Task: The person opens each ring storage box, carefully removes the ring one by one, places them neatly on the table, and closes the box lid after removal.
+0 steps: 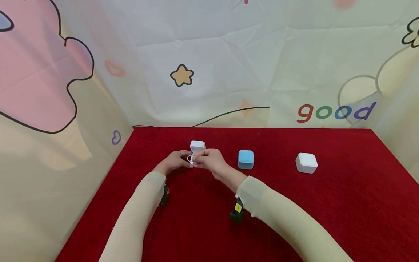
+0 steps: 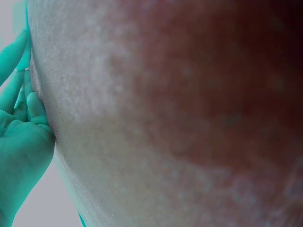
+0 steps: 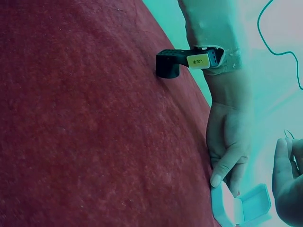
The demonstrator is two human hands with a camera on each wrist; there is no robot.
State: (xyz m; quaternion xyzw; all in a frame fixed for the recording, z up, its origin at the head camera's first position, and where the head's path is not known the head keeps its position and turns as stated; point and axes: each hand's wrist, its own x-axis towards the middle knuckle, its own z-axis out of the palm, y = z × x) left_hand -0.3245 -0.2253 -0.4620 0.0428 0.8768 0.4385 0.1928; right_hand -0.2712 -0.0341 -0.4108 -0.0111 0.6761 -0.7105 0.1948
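Cream sleeves (image 1: 288,211) lie nearest. Right hand (image 1: 212,160): fingertips closed, pinching the ring (image 1: 188,158) just beside the box opening. Left hand (image 1: 173,161): thumb and fingers bent, gripping the open white ring box (image 1: 198,144). Recommended: brace the box; align the ring squarely.

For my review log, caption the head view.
Right hand pinches a ring near an open white box held by the left hand.
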